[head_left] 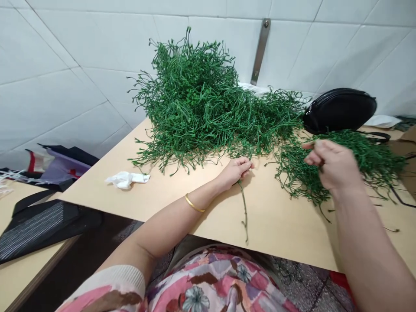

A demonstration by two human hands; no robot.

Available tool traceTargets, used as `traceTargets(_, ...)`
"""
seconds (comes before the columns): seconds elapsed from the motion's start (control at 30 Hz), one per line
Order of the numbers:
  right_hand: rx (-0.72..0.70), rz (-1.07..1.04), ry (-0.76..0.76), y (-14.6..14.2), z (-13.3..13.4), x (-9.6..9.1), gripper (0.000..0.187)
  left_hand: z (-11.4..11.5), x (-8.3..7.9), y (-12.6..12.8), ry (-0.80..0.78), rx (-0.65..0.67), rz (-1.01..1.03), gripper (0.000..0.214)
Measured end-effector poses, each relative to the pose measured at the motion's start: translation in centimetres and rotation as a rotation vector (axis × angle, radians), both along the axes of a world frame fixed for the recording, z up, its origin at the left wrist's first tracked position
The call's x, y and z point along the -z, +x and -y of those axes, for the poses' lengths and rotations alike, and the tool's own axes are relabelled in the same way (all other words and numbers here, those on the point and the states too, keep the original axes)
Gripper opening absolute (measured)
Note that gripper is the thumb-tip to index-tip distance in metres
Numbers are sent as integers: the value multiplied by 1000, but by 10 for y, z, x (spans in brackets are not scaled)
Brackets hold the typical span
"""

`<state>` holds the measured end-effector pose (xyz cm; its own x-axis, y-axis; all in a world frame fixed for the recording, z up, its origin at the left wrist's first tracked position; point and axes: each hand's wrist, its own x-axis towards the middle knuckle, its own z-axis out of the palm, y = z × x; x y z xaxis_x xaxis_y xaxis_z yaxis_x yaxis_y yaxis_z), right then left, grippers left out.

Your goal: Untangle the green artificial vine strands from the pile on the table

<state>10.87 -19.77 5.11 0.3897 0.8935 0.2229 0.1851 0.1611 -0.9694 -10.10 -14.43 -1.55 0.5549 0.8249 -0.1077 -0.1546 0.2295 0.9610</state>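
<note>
My left hand (236,170) rests on the wooden table (182,195) with its fingers curled round the top of a thin green plastic stem (244,212), which trails toward the front edge. A big heap of green artificial sprigs (198,99) rises just behind this hand. My right hand (331,162) hovers over a smaller, flatter pile of the same sprigs (370,158). Its fingers are bent and pinched together near the strands; what they grip is not clear.
A black zipped bag (339,109) lies at the back right against the tiled wall. A crumpled white tissue (126,179) sits on the table's left part. Dark cloth and bags (42,216) cover a second table at the left. A metal bracket (260,50) is fixed to the wall.
</note>
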Motion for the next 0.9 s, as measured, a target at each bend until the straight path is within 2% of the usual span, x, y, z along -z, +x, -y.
traceTargets(0.17, -287, -31, -201, -27, 0, 20, 30, -1, -1, 2, -7, -48, -8, 17)
traceTargets(0.3, -393, -23, -253, -44, -6, 27, 28, -3, 3, 3, 32, -185, -39, 15)
traceTargets(0.4, -379, 84, -242, -53, -13, 34, 29, -5, 7, 2, 133, -351, -113, 15)
traceTargets(0.47, -293, 247, -170, -59, -16, 42, 29, -6, 8, -1, 325, -492, -173, 24)
traceTargets(0.53, -164, 469, -38, -66, -18, 51, 29, -4, 5, -4, 557, -585, -228, 18)
traceTargets(0.6, -62, 688, 83, -71, -18, 60, 31, 0, 0, -6, 680, -552, -259, 9)
traceTargets(0.63, -40, 775, 122, -73, -18, 63, 33, 2, -2, -5, 675, -486, -257, 17)
traceTargets(0.77, -58, 962, 209, -80, -15, 71, 38, 9, -3, 1, 399, -226, -110, 25)
traceTargets(0.83, -87, 956, 225, -82, -13, 72, 39, 10, -1, 3, 286, -174, -46, 24)
traceTargets(0.9, -127, 880, 225, -82, -11, 70, 36, 9, 0, 3, 241, -165, -23, 21)
